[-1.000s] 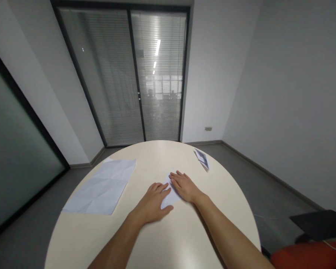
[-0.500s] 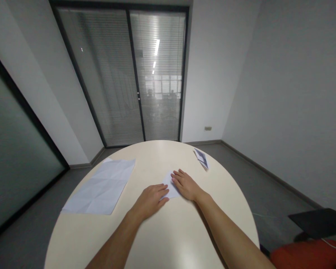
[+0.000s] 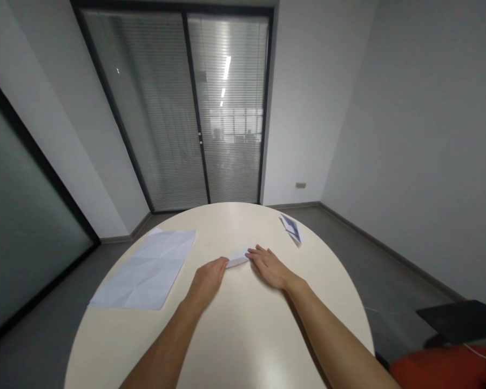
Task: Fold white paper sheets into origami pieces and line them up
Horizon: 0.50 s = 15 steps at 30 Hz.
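Observation:
A small folded white paper (image 3: 237,259) is between my two hands near the middle of the table, now a narrow strip with its near edge raised. My left hand (image 3: 208,277) pinches its left end, fingers closed around the edge. At the paper's right end, my right hand (image 3: 268,267) touches it with the fingertips, its fingers stretched out and palm down. A large creased white sheet (image 3: 149,273) lies unfolded to the left of my hands. Beyond my right hand rests a folded paper piece (image 3: 291,229) with dark printed marks.
Everything lies on a round cream table (image 3: 235,335). A red seat (image 3: 441,368) and a black flat object (image 3: 465,322) are at the lower right. Glass doors with blinds (image 3: 230,162) stand behind the table.
My left hand has shifted left and closed on the paper's end. The paper went from a wider flat piece to a narrow strip. My right hand has barely moved.

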Motion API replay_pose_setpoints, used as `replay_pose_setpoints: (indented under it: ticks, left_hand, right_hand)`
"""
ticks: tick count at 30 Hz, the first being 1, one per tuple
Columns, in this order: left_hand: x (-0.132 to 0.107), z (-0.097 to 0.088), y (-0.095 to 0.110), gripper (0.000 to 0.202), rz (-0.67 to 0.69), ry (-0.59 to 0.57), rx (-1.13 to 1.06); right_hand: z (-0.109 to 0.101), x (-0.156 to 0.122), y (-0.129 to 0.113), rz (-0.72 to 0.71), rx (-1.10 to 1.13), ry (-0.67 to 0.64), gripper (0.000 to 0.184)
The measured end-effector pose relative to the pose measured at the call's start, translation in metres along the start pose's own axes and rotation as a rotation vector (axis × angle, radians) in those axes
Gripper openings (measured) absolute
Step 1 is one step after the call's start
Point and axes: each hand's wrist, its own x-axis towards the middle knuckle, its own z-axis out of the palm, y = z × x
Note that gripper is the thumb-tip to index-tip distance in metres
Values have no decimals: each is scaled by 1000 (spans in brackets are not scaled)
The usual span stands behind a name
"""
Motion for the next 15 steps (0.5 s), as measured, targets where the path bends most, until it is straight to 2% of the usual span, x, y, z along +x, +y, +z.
replay_pose_setpoints:
  ticks: [4,6,10,15]
  left_hand:
    - [2,4,-5,26,-64,101,-69]
    - [2,6,-6,25,-74,143,-113]
    - [2,10,-8,24,-80,209,-163]
    - [1,9,-9,20,-85,242,-209]
  right_hand:
    - [1,3,3,-170,-94,128,41]
    - [0,4,1,-192,-95,177,34]
    - [-3,5,-2,-150,-51,235,19]
    - [-5,7,2,-36,-5,286,22]
